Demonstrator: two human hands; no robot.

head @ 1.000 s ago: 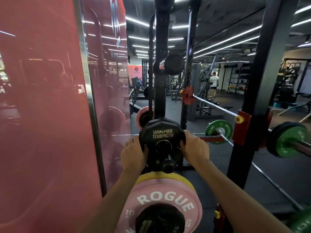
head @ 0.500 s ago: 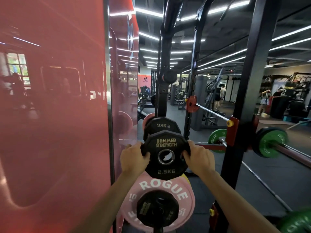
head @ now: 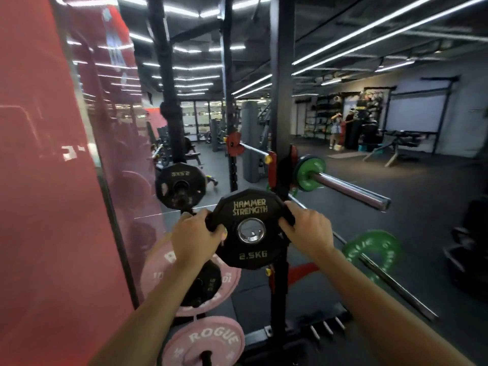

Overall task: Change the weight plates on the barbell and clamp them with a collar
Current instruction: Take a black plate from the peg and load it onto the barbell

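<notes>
I hold a black 2.5 kg Hammer Strength plate upright in front of me, free of any peg. My left hand grips its left rim and my right hand grips its right rim. To the upper right, the barbell sleeve sticks out of the rack with a green plate on it. The sleeve's outer part is bare. No collar shows in view.
Another black 2.5 kg plate hangs on a storage peg at the left. Pink Rogue plates sit on lower pegs. A black rack upright stands just behind my plate. A red glossy wall is close on the left. A lower green plate sits on another bar.
I have pulled the black plate off the storage peg and carried it to the right, toward the barbell. My view has turned right, bringing the barbell sleeve into sight.
</notes>
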